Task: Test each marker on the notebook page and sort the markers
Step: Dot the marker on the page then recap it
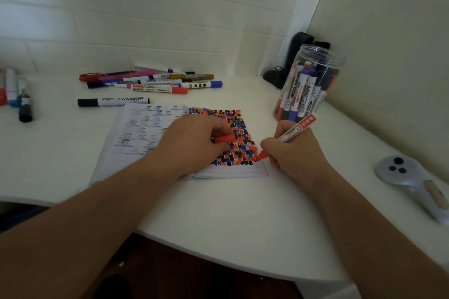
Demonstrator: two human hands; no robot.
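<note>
While left hand (194, 143) holds cap (224, 139), right hand (291, 150) grips marker (289, 135).

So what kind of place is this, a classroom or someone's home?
Probably a desk corner at home, though I can't be sure: a white curved-edge desk against pale panelled walls, a clear plastic jar of markers, and a small open notebook covered in red, blue and black test dabs.
</note>
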